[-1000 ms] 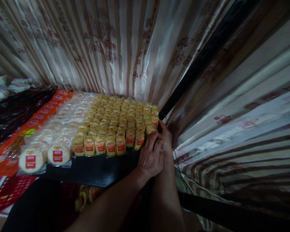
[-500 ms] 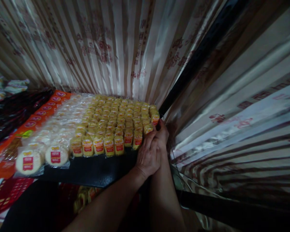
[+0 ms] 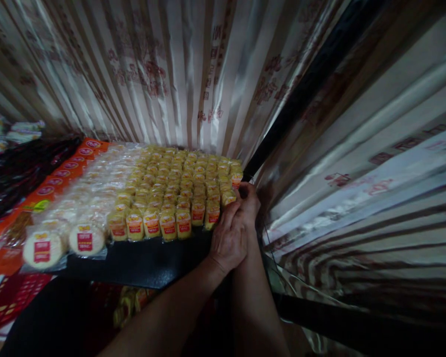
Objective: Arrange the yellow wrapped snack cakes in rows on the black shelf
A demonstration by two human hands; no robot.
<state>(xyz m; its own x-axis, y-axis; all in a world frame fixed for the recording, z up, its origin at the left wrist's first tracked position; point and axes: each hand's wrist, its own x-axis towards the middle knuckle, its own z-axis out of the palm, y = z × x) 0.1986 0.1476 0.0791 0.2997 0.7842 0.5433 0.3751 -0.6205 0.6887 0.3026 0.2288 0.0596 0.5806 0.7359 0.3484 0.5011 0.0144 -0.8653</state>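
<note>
Rows of small yellow packets with red labels stand packed together on a black surface. My right hand is at the right edge of this block, its fingers curled against the end packets; what they hold is hidden. My left hand lies over the back of the right hand, fingers stretched forward and touching the nearest yellow packet.
Left of the yellow packets lie round pale wafers in clear wrap and orange packs. A striped satin curtain hangs behind and to the right. A dark pole runs diagonally beside my hands. Dark bags are at far left.
Both hands stay pressed together at the right edge of the yellow packets; the right hand's fingers have curled a little tighter. The view has shifted slightly.
</note>
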